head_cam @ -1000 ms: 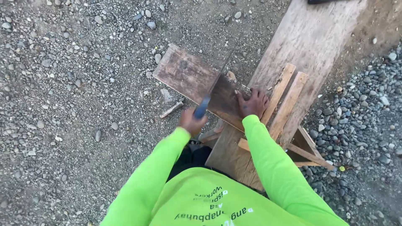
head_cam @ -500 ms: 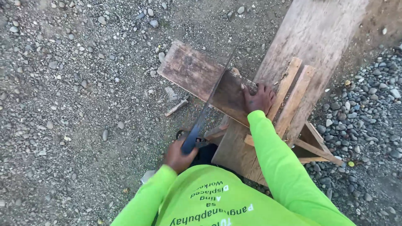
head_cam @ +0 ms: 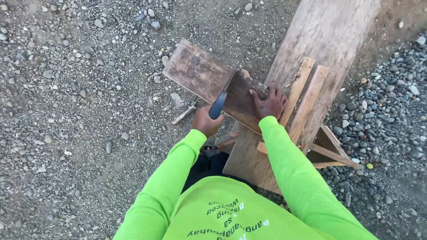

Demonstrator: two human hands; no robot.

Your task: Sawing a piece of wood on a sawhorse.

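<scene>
Hands: we count two, both ours, each in a bright green sleeve.
Left hand: we see it closed around the blue handle of the handsaw, at the near edge of the dark board.
Right hand: we see it pressed flat on the dark board, fingers spread wide, gripping nothing.
Saw: one; only its blue handle shows clearly, and we cannot make out the blade.
Dark board: one weathered piece, lying crosswise with one end over the long plank and the other end jutting out above the gravel.
Long plank: one pale wide board, running from near our body up to the top right.
Slats: we count two narrow pale strips lying side by side on the plank, just beside the right hand.
Wooden stand: one small frame of thin pieces, under the plank on the right.
Scrap stick: one short piece on the gravel, near the left hand.
Ground: grey gravel all round, with coarser stones on the right.
In the way: our own arms and shirt cover the near end of the plank.
</scene>
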